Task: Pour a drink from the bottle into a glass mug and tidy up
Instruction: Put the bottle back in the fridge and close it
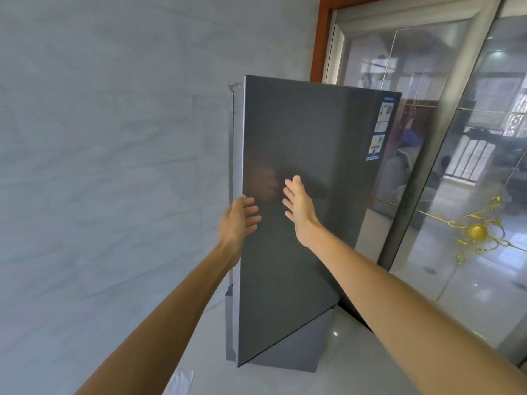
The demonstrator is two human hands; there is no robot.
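Dark-grey fridge door (299, 181) bears blue stickers (380, 129), unreadable; left hand (238, 220) and right hand (298, 205) spread-fingered, empty.

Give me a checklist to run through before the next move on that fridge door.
1. Left hand at the fridge door edge: ok, fingers curl around it.
2. Right hand free: ok, open, flat near the door face.
3. Door state: ajar, swung partly out from the cabinet.
4. Bottle in sight: not ok, none visible.
5. Glass mug in sight: not ok, none visible.
6. Fridge contents: cannot tell, the door blocks the view.
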